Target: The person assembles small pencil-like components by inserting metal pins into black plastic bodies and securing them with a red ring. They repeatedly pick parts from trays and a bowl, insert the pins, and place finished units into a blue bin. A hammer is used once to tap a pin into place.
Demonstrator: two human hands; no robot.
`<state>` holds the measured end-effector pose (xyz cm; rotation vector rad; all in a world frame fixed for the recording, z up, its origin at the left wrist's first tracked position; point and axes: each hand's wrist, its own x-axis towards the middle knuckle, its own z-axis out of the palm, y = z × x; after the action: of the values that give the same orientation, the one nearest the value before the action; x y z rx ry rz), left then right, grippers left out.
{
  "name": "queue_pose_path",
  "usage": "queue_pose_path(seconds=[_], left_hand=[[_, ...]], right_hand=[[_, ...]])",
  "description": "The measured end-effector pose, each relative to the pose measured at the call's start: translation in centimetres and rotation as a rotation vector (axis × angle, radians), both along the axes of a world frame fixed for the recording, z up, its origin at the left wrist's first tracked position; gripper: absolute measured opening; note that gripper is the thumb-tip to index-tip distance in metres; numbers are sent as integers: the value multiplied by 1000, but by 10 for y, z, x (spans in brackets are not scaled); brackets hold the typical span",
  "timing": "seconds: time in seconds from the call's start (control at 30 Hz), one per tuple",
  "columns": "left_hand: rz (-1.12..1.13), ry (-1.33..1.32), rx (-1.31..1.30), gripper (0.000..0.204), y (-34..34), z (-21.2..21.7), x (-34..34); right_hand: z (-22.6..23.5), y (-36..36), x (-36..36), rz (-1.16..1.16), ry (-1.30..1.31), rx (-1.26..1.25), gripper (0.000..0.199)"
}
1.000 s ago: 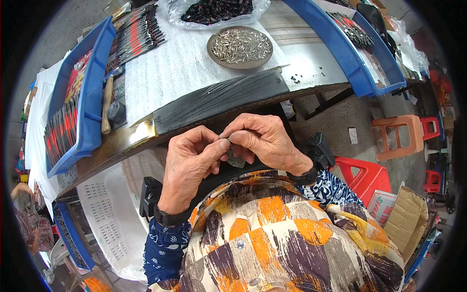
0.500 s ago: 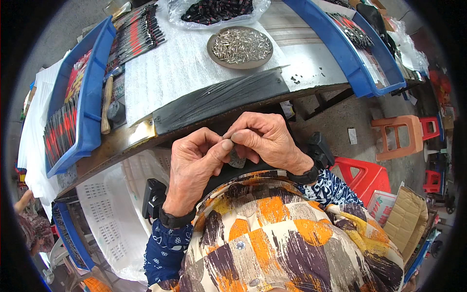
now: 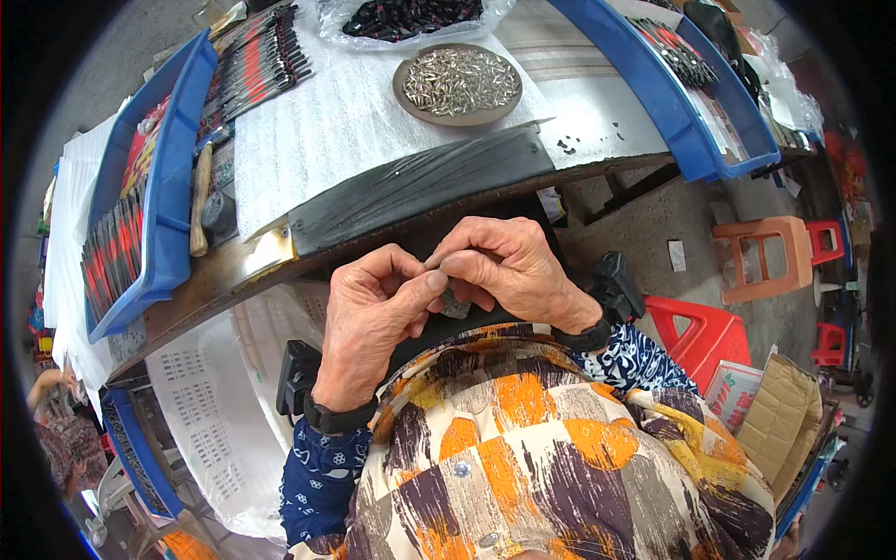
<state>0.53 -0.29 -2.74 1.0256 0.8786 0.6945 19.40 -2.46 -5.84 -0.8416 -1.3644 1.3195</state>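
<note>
My left hand (image 3: 364, 313) and my right hand (image 3: 509, 269) meet just in front of the table's near edge. Thumb and forefinger of each are pinched together, tip to tip with the other hand. Whatever lies between the fingertips is too small and covered to make out. A greyish object (image 3: 455, 306) shows partly under my right fingers; its kind is unclear. Beyond the hands, a black sheet (image 3: 420, 182) covers the table edge. Farther back, a round shallow dish (image 3: 457, 120) holds many small silvery metal pieces (image 3: 462, 79).
A blue tray (image 3: 173, 238) with slim black-and-red tools stands left, beside a wooden-handled hammer (image 3: 201, 201). More such tools (image 3: 266, 61) lie behind it. A clear bag (image 3: 341, 33) holds black parts. Another blue tray (image 3: 691, 149) sits right; a red stool (image 3: 695, 341) stands below.
The fingers stay pinched together in nearly the same place. The view has shifted slightly, so the table things sit a little higher and more to the left.
</note>
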Motion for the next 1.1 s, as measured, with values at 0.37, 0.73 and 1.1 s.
queue_pose_path(seconds=[0.37,0.73,1.1], left_hand=[[33,-3,48,14,-4,3,4],[26,-15,85,12,-4,4,5],[-9,-70,87,14,1,7,5]], right_hand=[[7,-4,0,-33,-25,-13,17],[16,-1,5,23,-38,-100,14],[22,0,-1,-96,-83,102,18]])
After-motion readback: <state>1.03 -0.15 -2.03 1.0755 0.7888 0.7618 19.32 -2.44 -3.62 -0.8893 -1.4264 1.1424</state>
